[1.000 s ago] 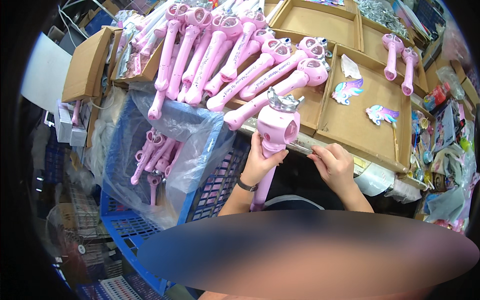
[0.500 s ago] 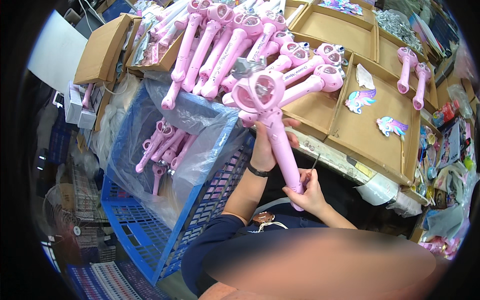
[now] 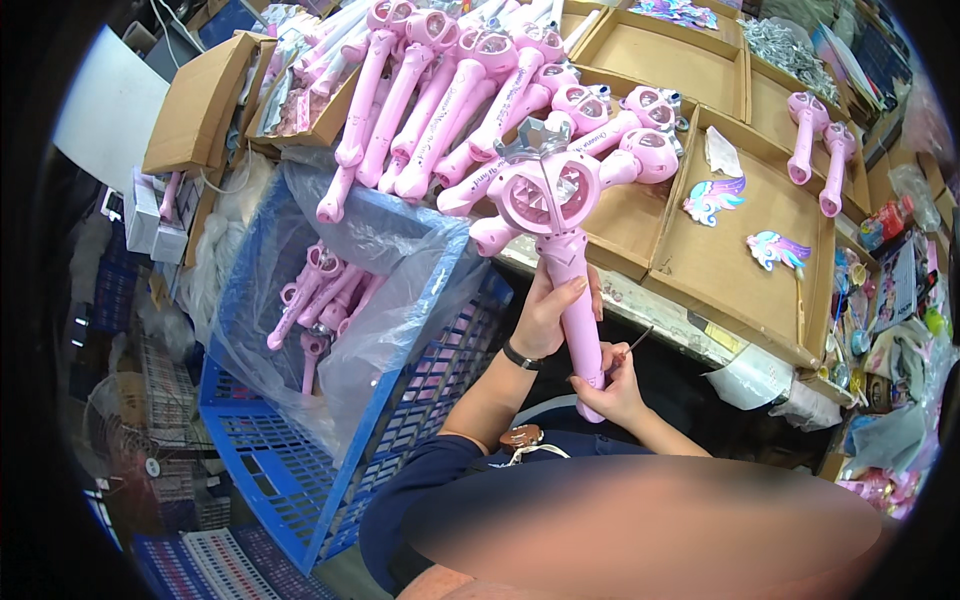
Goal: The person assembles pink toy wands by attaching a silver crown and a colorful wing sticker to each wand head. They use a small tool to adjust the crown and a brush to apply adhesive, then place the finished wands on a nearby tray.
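Wand (image 3: 560,230) upright, handle in left hand (image 3: 548,315) grip, right hand (image 3: 612,385) at base

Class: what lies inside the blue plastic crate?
A clear plastic bag lines the blue crate. Inside it lie several pink wands. The bag's folds hide whatever lies beneath them.

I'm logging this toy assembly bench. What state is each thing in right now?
Pink toy wand: held upright, crown on top.
Left hand: gripping the wand's handle.
Right hand: at the handle's lower end, holding a thin tool.
Blue crate: open, bag-lined, holding pink wand parts.
Wands on the bench: lying piled.
Cardboard tray: open, two winged stickers inside.
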### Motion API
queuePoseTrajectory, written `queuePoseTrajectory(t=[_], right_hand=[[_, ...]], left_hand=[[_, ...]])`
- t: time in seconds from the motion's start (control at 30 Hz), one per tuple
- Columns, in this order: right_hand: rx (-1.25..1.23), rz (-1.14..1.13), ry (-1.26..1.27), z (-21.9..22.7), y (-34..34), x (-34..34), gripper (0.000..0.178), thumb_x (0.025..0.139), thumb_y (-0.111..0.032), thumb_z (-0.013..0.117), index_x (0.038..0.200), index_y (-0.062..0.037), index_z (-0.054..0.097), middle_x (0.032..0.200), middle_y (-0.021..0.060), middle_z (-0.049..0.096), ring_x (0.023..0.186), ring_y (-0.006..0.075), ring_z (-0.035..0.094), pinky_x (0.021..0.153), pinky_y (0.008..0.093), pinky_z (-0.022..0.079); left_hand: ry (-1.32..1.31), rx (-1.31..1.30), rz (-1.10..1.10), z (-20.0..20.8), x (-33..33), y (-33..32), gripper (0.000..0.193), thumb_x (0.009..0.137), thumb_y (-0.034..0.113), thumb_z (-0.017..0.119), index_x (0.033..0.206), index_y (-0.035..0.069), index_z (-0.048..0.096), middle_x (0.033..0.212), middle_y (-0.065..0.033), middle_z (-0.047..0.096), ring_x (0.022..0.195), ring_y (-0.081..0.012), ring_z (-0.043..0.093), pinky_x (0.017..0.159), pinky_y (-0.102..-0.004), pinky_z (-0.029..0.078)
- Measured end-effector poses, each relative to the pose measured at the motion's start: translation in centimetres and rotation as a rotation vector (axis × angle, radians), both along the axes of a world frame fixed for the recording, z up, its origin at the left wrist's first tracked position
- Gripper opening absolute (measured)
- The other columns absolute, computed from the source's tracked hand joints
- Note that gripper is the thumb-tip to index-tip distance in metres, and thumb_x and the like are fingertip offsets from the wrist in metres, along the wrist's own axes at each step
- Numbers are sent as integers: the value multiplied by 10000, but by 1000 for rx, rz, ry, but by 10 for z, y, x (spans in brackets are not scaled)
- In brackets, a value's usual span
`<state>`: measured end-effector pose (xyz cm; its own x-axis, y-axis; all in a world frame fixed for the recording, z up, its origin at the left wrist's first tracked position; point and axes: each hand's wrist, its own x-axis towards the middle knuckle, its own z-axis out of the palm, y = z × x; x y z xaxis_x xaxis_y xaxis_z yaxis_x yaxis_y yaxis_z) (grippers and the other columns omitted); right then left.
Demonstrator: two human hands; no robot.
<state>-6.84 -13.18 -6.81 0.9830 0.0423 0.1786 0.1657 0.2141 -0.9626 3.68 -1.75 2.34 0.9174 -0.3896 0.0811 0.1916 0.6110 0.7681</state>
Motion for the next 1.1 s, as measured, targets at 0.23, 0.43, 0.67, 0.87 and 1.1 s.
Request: queuePoseTrajectory(t=[0.23,0.43,0.67,0.87,1.1], right_hand=[[9,7,17,-2,0,0,494,702,-55,748,903,-86,298,989,122,494,877,143,477,797,284,411],[16,8,10,-2,-1,-1,496,701,-56,748,902,-90,297,988,117,494,876,142,478,795,283,412],[33,14,11,-3,-1,-2,489,709,-58,748,899,-92,299,993,118,495,881,144,482,793,281,412],[81,33,41,-5,1,-3,479,718,-46,739,904,-91,300,1009,124,495,892,144,487,788,276,412],[80,57,39,-8,-3,-5,477,721,-27,730,910,-94,298,1017,125,494,903,144,490,796,281,413]], left_hand=[[-7,-6,-12,-5,0,1,411,839,112,567,1181,46,348,948,-111,546,708,-165,584,617,-314,506],[-21,-20,-14,-4,-3,2,429,849,139,563,1202,45,338,1013,-132,537,725,-175,587,638,-310,504],[3,-28,5,-9,-3,2,461,834,143,563,1226,36,345,1043,-153,537,717,-187,584,624,-320,504],[-3,-28,3,-14,-3,4,473,816,148,562,1229,26,365,1090,-186,528,712,-197,578,603,-328,505],[-33,55,-8,-3,-2,3,505,876,347,526,1239,27,382,1051,-165,556,737,-208,597,626,-323,505]])
